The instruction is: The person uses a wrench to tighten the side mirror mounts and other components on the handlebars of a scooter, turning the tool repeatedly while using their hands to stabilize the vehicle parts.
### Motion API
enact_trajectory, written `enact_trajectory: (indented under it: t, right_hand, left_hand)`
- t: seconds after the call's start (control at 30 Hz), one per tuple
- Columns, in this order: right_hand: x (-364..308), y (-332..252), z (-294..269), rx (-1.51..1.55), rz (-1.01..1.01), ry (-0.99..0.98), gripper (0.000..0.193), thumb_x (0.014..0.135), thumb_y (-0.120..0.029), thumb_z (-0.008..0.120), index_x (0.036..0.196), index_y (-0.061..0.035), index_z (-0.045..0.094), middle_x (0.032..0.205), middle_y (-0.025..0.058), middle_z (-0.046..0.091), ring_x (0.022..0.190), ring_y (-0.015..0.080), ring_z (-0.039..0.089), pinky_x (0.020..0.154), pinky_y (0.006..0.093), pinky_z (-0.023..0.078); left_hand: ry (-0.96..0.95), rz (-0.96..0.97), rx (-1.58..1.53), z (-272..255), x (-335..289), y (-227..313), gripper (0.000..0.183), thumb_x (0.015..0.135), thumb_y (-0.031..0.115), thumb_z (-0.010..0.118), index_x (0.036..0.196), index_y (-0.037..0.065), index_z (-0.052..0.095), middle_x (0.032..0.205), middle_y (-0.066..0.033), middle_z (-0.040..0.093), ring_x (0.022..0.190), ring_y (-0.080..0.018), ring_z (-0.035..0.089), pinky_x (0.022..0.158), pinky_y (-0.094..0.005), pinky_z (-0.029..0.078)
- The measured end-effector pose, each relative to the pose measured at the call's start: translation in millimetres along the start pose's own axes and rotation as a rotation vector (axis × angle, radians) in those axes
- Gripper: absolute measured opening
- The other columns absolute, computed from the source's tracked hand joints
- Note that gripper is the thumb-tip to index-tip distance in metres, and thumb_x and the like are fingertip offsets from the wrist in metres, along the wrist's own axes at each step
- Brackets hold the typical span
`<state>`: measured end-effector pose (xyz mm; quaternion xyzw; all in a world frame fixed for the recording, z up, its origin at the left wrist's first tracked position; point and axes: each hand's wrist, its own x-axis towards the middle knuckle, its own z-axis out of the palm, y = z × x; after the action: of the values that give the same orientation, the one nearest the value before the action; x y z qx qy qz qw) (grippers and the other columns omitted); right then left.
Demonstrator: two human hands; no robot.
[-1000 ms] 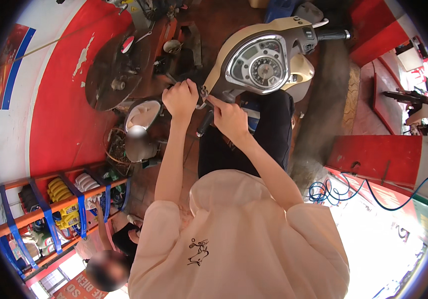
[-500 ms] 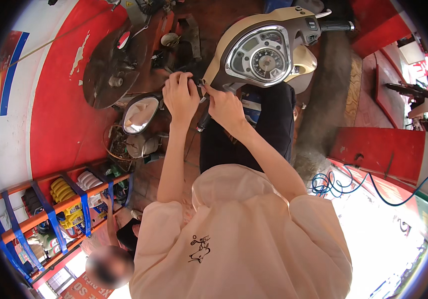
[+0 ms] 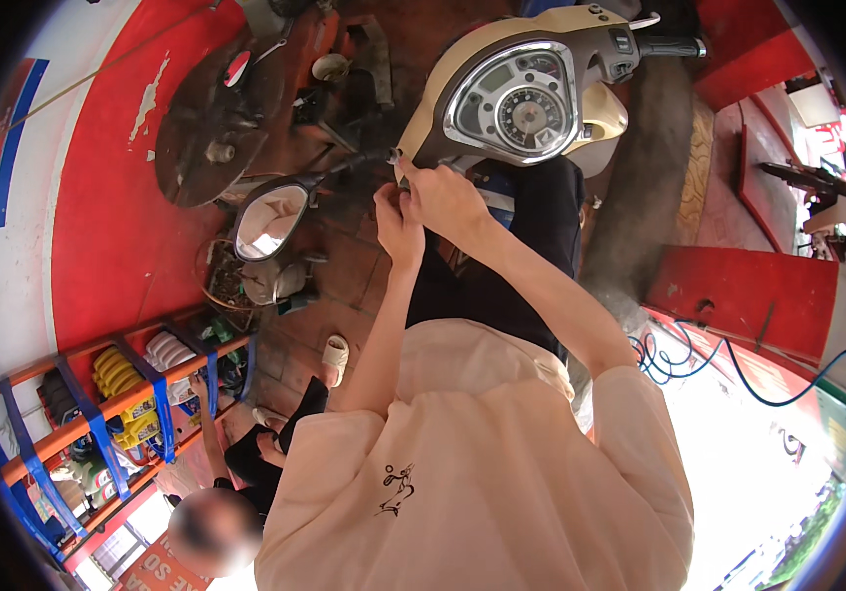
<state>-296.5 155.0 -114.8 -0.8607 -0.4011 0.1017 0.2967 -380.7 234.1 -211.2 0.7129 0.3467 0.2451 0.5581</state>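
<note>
A cream and brown scooter front [image 3: 418,128] with a chrome-rimmed instrument cluster [image 3: 526,110] stands before me. From its left side a mirror stem [image 3: 352,163] runs out to a rear-view mirror [image 3: 271,221]. My left hand [image 3: 401,231] is closed at the left end of the handlebar; what its fingers hold is hidden. Against it, my right hand [image 3: 446,205] is closed too, one finger stretched toward the base of the mirror stem. Whatever lies under its fingers cannot be made out. The handlebar's right grip [image 3: 671,46] is untouched.
A dark round table [image 3: 208,128] with a wrench on it stands at the left, beside a red wall. A basket [image 3: 226,279] of parts sits below it. Another person's arm [image 3: 211,426] reaches to a rack [image 3: 98,414] of bottles. A blue coiled hose [image 3: 728,364] hangs at the right.
My left hand has left the mirror stem and come down and right, beside my right hand. The right hand stays near the stem's base. More of the other person's legs and a sandal now show.
</note>
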Motion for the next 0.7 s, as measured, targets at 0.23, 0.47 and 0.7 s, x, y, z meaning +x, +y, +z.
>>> enact_trajectory:
  t: [0.23, 0.47, 0.7]
  right_hand:
    - [0, 12, 16, -0.004, -0.109, 0.149, 0.038, 0.084, -0.006, 0.057, 0.121, -0.002, 0.061, 0.071, 0.0196, 0.065, 0.069, 0.0375, 0.065, 0.064, 0.0459, 0.054]
    - [1, 13, 10, 0.047, -0.171, 0.155, 0.036, 0.086, -0.004, 0.056, 0.122, -0.0033, 0.062, 0.074, 0.0204, 0.065, 0.069, 0.0383, 0.064, 0.065, 0.0461, 0.052]
    - [3, 16, 8, 0.229, -0.092, 0.081, 0.028, 0.087, -0.004, 0.056, 0.115, -0.0006, 0.058, 0.079, 0.0252, 0.063, 0.073, 0.0428, 0.063, 0.065, 0.0505, 0.049]
  left_hand:
    - [0.103, 0.132, -0.537, -25, 29, 0, 0.048, 0.096, 0.024, 0.059, 0.132, -0.001, 0.039, 0.127, -0.0129, 0.055, 0.115, -0.0221, 0.055, 0.098, -0.0354, 0.044]
    - [-0.052, 0.039, -1.022, -47, 64, 40, 0.033, 0.098, 0.034, 0.056, 0.115, 0.007, 0.051, 0.122, -0.01, 0.058, 0.118, -0.026, 0.054, 0.101, -0.0412, 0.041]
    - [-0.084, 0.075, -1.003, -47, 68, 39, 0.027, 0.1, 0.036, 0.053, 0.098, 0.01, 0.056, 0.11, -0.0064, 0.06, 0.117, -0.0261, 0.055, 0.099, -0.0428, 0.043]
